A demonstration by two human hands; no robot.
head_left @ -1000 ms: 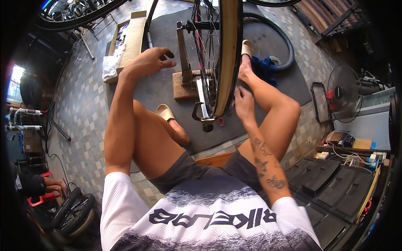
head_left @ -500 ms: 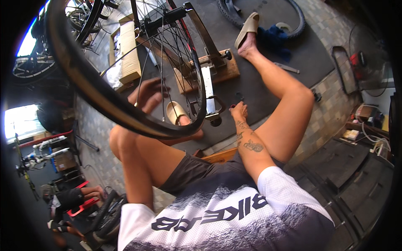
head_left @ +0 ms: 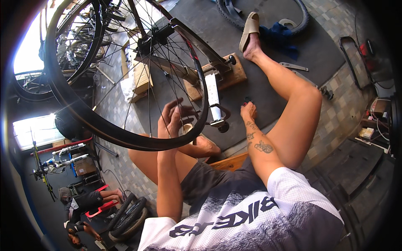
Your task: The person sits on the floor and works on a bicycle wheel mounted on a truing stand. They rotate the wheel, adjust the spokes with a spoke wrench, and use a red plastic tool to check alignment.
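A spoked bicycle wheel point(head_left: 125, 137) with a dark rim stands upright in a metal truing stand point(head_left: 203, 45) on a wooden base point(head_left: 235, 74). Behind its spokes, close to the lower inside of the rim, my left hand point(head_left: 172, 119) is raised with curved fingers apart. Nothing shows in it, though spokes partly cover it. Low over the dark mat, right of the stand, my right hand point(head_left: 248, 111) has its fingers closed around a small black tool point(head_left: 247, 99), whose exact kind is too small to tell. A white strip point(head_left: 213, 97) runs along the stand's near arm.
An opened cardboard box point(head_left: 142, 81) lies left of the stand. A tyre point(head_left: 299, 25), a blue cloth point(head_left: 276, 35) and a flat metal tool point(head_left: 294, 66) lie on the far mat. Bikes stand at the far left; another person point(head_left: 86, 205) is at the lower left.
My left hand has moved right and nearer to me, toward the rim's lower right. My right hand keeps the small tool. The whole view has shifted, with the wheel staying in the stand.
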